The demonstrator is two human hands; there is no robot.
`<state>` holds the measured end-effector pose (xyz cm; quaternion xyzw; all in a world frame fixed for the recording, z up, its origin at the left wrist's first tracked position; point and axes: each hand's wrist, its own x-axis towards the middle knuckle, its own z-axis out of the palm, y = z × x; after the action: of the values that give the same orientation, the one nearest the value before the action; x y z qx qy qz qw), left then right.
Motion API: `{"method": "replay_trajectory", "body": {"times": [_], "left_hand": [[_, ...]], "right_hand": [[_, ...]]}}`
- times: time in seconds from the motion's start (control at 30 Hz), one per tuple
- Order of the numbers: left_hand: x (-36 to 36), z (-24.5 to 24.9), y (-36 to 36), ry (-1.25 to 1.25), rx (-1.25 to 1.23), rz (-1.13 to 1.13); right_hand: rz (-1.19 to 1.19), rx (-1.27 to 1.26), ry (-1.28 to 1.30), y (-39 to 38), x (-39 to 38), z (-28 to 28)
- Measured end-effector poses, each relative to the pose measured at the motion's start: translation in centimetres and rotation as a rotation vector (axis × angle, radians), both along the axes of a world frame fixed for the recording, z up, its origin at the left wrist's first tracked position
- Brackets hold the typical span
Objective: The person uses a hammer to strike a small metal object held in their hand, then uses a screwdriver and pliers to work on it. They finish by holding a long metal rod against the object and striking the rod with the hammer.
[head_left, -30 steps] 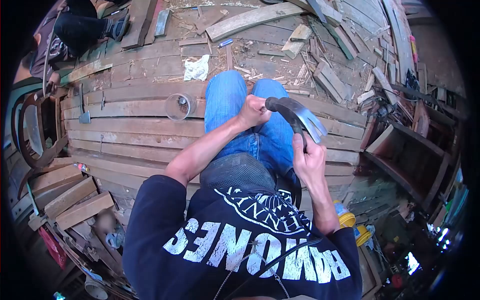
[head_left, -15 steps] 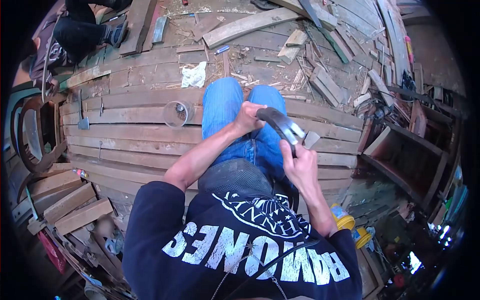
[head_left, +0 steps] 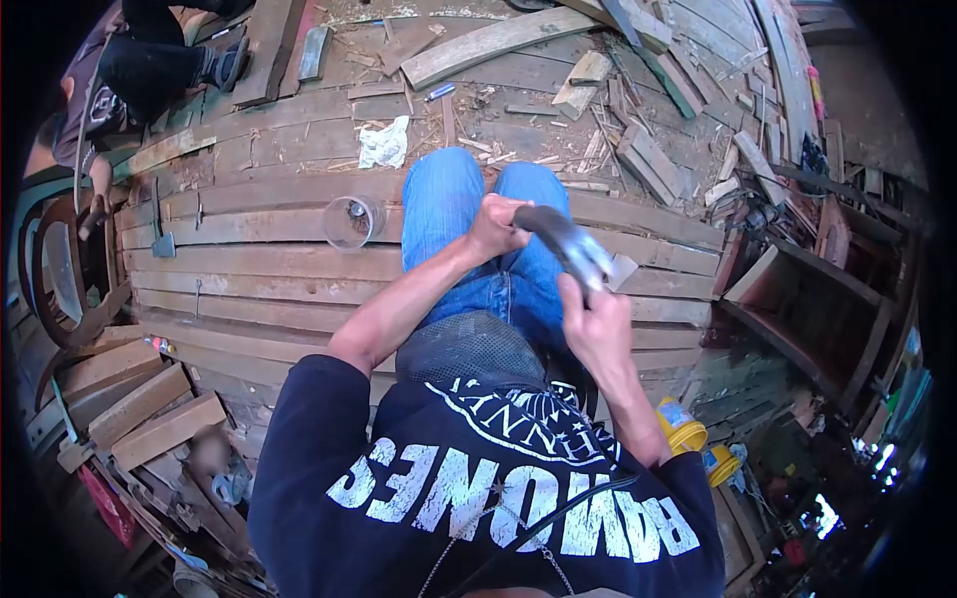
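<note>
My right hand is closed around the dark handle of a claw hammer, thumb pointing up along it. The hammer's black-and-silver curved head is slightly blurred and rises toward my face, its bright claw end to the right. My left hand is closed over my blue-jeaned lap, just behind the black end of the head. Its fingers are partly hidden, and I cannot tell what they hold. A pale, flat wedge-shaped piece shows just right of the hammer.
A clear round container stands left of my knees, near a hatchet and crumpled white paper. Wood scraps and shavings lie ahead. Another person sits at upper left beside a curved wooden frame. Yellow containers are by my right elbow.
The hammer head has shifted slightly to the right and blurred. Both hands stay nearly in place. The other person's hand has moved down toward the curved wooden frame.
</note>
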<state>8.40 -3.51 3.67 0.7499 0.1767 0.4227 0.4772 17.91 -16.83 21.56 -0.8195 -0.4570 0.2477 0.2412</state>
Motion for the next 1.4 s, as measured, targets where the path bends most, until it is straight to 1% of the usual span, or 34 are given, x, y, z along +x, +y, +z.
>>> {"method": "replay_trajectory", "body": {"times": [0.03, 0.1, 0.17, 0.2, 0.23, 0.27, 0.3, 0.33, 0.37, 0.4, 0.47, 0.5, 0.57, 0.63, 0.7, 0.77, 0.8, 0.83, 0.9, 0.97, 1.0, 1.03, 1.1, 1.13, 1.17, 1.23, 1.27, 1.3, 1.37, 1.4], "left_hand": [[0.0, 0.2, 0.1, -0.004, 0.007, -0.023], [0.6, 0.2, 0.5, -0.033, 0.033, 0.023], [0.3, -0.4, -0.8, -0.04, 0.01, 0.066], [0.2, -0.6, -0.5, -0.014, 0.038, 0.049], [0.1, -0.6, -0.2, 0.011, 0.071, 0.029], [0.2, -0.4, -0.2, -0.027, 0.02, 0.02], [0.1, -0.3, -0.3, -0.033, 0.023, 0.019], [-0.1, -0.3, -0.3, -0.03, -0.002, -0.009], [-0.1, -0.4, -0.1, -0.027, -0.022, -0.035], [0.1, -0.5, -0.1, -0.058, -0.018, -0.009], [0.2, -0.7, -0.1, -0.033, 0.003, -0.001], [0.2, -0.9, 0.0, -0.011, 0.036, 0.014], [0.1, -0.8, 0.0, 0.03, 0.049, 0.017], [0.6, -0.2, 0.1, -0.126, -0.03, -0.031], [0.6, 0.1, 0.3, -0.092, 0.016, -0.006], [0.1, -0.6, 0.0, -0.036, 0.031, 0.021], [0.3, -0.8, 0.0, -0.035, 0.032, 0.016], [0.3, -0.9, 0.1, -0.033, 0.039, 0.012], [0.2, -1.1, -0.1, 0.001, 0.025, 0.019], [0.3, -1.7, 0.1, -0.032, 0.028, -0.021], [0.7, -1.2, 0.7, -0.041, 0.043, -0.022], [0.7, -0.7, 1.0, -0.045, 0.019, -0.018], [0.3, -0.7, -0.2, -0.036, -0.04, -0.017], [0.6, -1.2, -0.3, -0.023, 0.003, 0.03], [0.6, -1.6, -0.2, -0.009, 0.053, 0.075], [0.1, -0.9, -0.2, -0.006, 0.047, 0.056], [-0.1, -0.5, -0.4, 0.001, 0.007, 0.033], [0.0, -0.3, 0.0, 0.007, -0.027, 0.01], [0.2, -0.4, 1.2, 0.002, 0.011, 0.009], [0.0, -0.7, 0.4, 0.004, 0.015, 0.007]], "right_hand": [[0.035, -0.179, -0.047, -0.3, 0.2, -0.9], [0.067, -0.111, -0.07, 0.0, 0.7, -0.6], [-0.007, -0.071, 0.016, 0.1, 0.4, 1.7], [-0.046, 0.053, 0.05, 0.0, 0.2, 1.7], [-0.046, 0.053, 0.053, -0.1, 0.0, 1.2], [-0.023, -0.003, 0.02, -0.3, 0.0, 0.4], [0.001, -0.061, -0.017, -0.4, 0.0, -0.4], [0.057, -0.167, -0.097, -0.3, 0.1, -1.1], [0.054, -0.157, -0.105, -0.4, 0.5, -1.1], [0.047, -0.132, -0.083, -0.3, 0.8, -0.7], [0.002, -0.082, -0.024, 0.0, 0.5, 1.2], [-0.027, 0.059, 0.032, -0.2, 0.5, 1.1], [-0.028, 0.255, 0.051, 0.5, 0.1, 1.1], [0.017, -0.161, -0.047, -0.2, -0.1, -0.7], [0.053, -0.113, -0.088, 0.1, 0.2, -0.7], [0.016, -0.159, -0.048, -0.1, 0.1, 0.8], [-0.012, -0.06, -0.014, 0.2, 0.0, 1.7], [-0.009, 0.086, 0.002, -0.1, 0.1, 1.5], [0.008, 0.186, 0.0, 0.2, -0.1, 0.9], [0.071, -0.204, -0.161, -0.5, 0.1, -1.1], [0.058, -0.159, -0.09, -0.6, 0.3, -1.2], [0.06, -0.147, -0.093, 0.3, 0.5, -0.3], [-0.037, -0.108, 0.014, 0.5, 0.1, 2.1], [-0.035, 0.175, 0.047, 0.8, 0.0, 1.8], [-0.007, 0.251, 0.032, 0.4, 0.3, 1.0], [-0.036, 0.038, 0.049, 0.3, -0.3, 0.1], [0.062, -0.166, -0.125, -0.2, 0.1, -1.5], [0.059, -0.154, -0.132, 0.1, 0.3, -0.8], [-0.036, -0.137, -0.007, 0.4, 0.2, 0.7], [-0.047, -0.017, 0.007, 0.1, 0.3, 0.7]]}}
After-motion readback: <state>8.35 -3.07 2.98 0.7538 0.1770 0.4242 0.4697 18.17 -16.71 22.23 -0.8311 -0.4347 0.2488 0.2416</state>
